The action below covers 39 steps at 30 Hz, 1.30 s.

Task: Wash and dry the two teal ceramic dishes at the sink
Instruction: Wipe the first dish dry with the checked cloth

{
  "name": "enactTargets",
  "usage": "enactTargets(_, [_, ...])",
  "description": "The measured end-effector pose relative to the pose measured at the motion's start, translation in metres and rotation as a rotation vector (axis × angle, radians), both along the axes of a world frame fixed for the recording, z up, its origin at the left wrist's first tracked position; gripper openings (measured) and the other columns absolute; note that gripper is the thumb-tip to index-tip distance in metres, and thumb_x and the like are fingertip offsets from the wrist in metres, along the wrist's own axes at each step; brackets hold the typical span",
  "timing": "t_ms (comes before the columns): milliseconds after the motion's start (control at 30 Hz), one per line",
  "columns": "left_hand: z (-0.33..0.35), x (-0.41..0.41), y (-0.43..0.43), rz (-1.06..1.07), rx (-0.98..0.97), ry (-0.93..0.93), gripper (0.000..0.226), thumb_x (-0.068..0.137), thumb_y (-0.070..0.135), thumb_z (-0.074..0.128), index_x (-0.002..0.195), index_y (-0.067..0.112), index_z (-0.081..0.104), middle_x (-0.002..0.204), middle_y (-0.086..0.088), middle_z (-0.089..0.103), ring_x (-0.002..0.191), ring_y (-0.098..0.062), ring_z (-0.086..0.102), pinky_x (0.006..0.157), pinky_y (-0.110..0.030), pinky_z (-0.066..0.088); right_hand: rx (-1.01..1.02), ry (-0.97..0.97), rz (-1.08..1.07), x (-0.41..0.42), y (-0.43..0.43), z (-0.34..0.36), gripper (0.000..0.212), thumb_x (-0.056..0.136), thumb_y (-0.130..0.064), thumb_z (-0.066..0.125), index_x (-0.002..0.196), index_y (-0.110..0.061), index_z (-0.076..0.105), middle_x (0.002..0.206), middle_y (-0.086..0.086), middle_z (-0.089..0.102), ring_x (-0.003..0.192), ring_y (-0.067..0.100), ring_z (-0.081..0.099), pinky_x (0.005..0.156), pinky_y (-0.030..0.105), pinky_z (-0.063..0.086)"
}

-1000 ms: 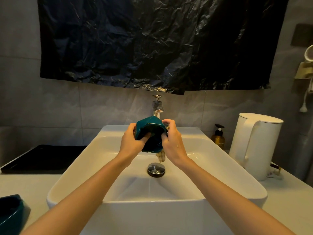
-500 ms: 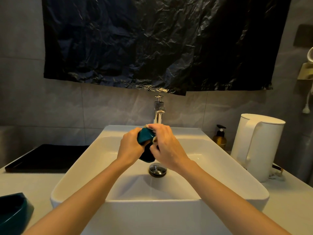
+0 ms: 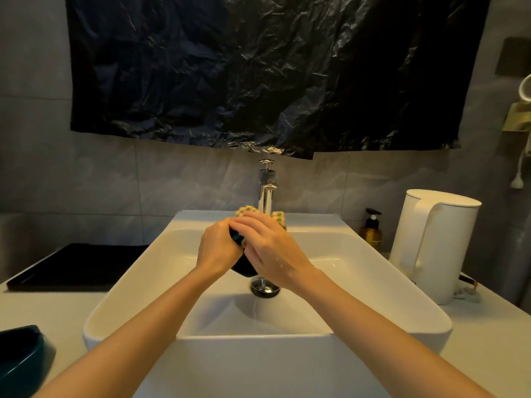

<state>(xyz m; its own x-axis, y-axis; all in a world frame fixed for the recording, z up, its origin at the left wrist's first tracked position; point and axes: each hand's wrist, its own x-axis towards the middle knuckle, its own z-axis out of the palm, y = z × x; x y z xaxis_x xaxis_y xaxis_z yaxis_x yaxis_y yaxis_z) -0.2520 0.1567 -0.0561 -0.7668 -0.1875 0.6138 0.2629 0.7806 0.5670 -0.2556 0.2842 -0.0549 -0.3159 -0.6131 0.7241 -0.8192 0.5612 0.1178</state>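
Note:
Over the white sink, both my hands meet on one teal dish. My left hand grips the dish from the left. My right hand presses a yellow checked cloth against it, covering most of the dish; only a dark lower edge and a teal sliver between the hands show. The second teal dish sits on the counter at the bottom left, partly cut off by the frame edge.
A chrome tap stands behind my hands, the drain plug below them. A white kettle and an amber pump bottle stand right of the sink. A black tray lies on the left counter.
The dish was turned and lowered a little between my hands. My right hand slid over it with the cloth, so most of the teal surface is now covered.

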Motion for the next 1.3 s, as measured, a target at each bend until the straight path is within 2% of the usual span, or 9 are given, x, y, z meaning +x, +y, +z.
enactTargets(167, [0.004,-0.004,-0.006,0.010,0.217,-0.035,0.032,0.082,0.017,0.070,0.112,0.014,0.062,0.103,-0.007,0.068,0.090,-0.021,0.058,0.074,-0.028,0.044,-0.277,-0.198,0.000,-0.010,0.020,0.001,0.044,0.094,-0.008,0.037,0.137,-0.006,0.044,0.137,0.008,0.050,0.128,0.016,0.042,0.110,0.027,0.033])
enactTargets(333, [0.002,-0.001,-0.004,-0.062,0.158,0.008,0.034,0.082,0.019,0.071,0.114,0.014,0.061,0.104,-0.005,0.067,0.093,-0.021,0.059,0.077,-0.025,0.044,-0.125,-0.038,0.017,-0.009,0.014,-0.001,0.047,0.089,0.005,0.042,0.135,0.000,0.046,0.137,0.014,0.050,0.133,0.023,0.039,0.115,0.032,0.027])
enactTargets(433, [0.002,-0.002,-0.004,-0.029,0.175,-0.001,0.033,0.082,0.020,0.071,0.113,0.014,0.061,0.103,-0.005,0.066,0.088,-0.016,0.055,0.076,-0.025,0.044,-0.159,-0.070,0.051,-0.013,0.014,-0.001,0.046,0.090,0.004,0.041,0.135,-0.002,0.046,0.137,0.012,0.050,0.132,0.019,0.038,0.114,0.030,0.028])
enactTargets(600, [0.011,-0.002,-0.007,-0.108,0.573,-0.052,0.028,0.086,0.013,0.065,0.114,0.011,0.058,0.106,-0.007,0.063,0.098,-0.021,0.057,0.083,-0.030,0.047,-0.411,-0.344,0.112,-0.013,0.007,-0.006,0.050,0.098,-0.004,0.037,0.145,-0.017,0.026,0.145,0.000,0.034,0.132,0.006,0.032,0.112,0.022,0.028])
enactTargets(700, [0.012,-0.002,-0.007,-0.128,0.528,-0.030,0.033,0.086,0.013,0.065,0.118,0.011,0.057,0.112,-0.008,0.063,0.099,-0.020,0.057,0.086,-0.031,0.048,-0.432,-0.327,0.088,-0.011,0.003,-0.008,0.049,0.099,-0.004,0.037,0.145,-0.015,0.026,0.146,0.003,0.034,0.133,0.007,0.031,0.113,0.021,0.028])
enactTargets(867, [0.005,-0.004,-0.006,-0.106,0.259,0.039,0.039,0.081,0.016,0.072,0.118,0.013,0.058,0.109,-0.006,0.066,0.101,-0.022,0.059,0.086,-0.030,0.049,-0.247,-0.015,0.012,-0.018,0.012,-0.004,0.045,0.093,0.003,0.045,0.137,-0.003,0.042,0.139,0.014,0.047,0.133,0.025,0.039,0.113,0.034,0.031])
enactTargets(967, [0.004,-0.004,-0.005,-0.078,0.233,0.056,0.040,0.082,0.019,0.072,0.118,0.013,0.058,0.108,-0.005,0.066,0.098,-0.020,0.058,0.083,-0.027,0.047,-0.211,0.019,0.008,-0.018,0.013,-0.004,0.044,0.093,0.002,0.046,0.137,-0.003,0.043,0.138,0.014,0.048,0.133,0.025,0.040,0.113,0.034,0.031])
enactTargets(1133, [0.011,-0.003,-0.005,-0.119,0.602,-0.022,0.034,0.086,0.016,0.065,0.119,0.013,0.056,0.112,-0.007,0.063,0.105,-0.024,0.058,0.088,-0.032,0.048,-0.483,-0.283,0.077,-0.012,0.002,-0.004,0.045,0.099,-0.007,0.040,0.143,-0.014,0.032,0.143,0.004,0.041,0.130,0.014,0.040,0.108,0.033,0.039])
enactTargets(1300, [0.013,-0.003,-0.003,-0.144,0.678,-0.035,0.035,0.087,0.017,0.064,0.121,0.014,0.054,0.116,-0.006,0.062,0.108,-0.024,0.057,0.093,-0.035,0.048,-0.645,-0.476,0.112,-0.009,-0.002,-0.007,0.048,0.100,-0.012,0.041,0.144,-0.024,0.027,0.137,-0.001,0.044,0.118,0.008,0.049,0.098,0.027,0.049])
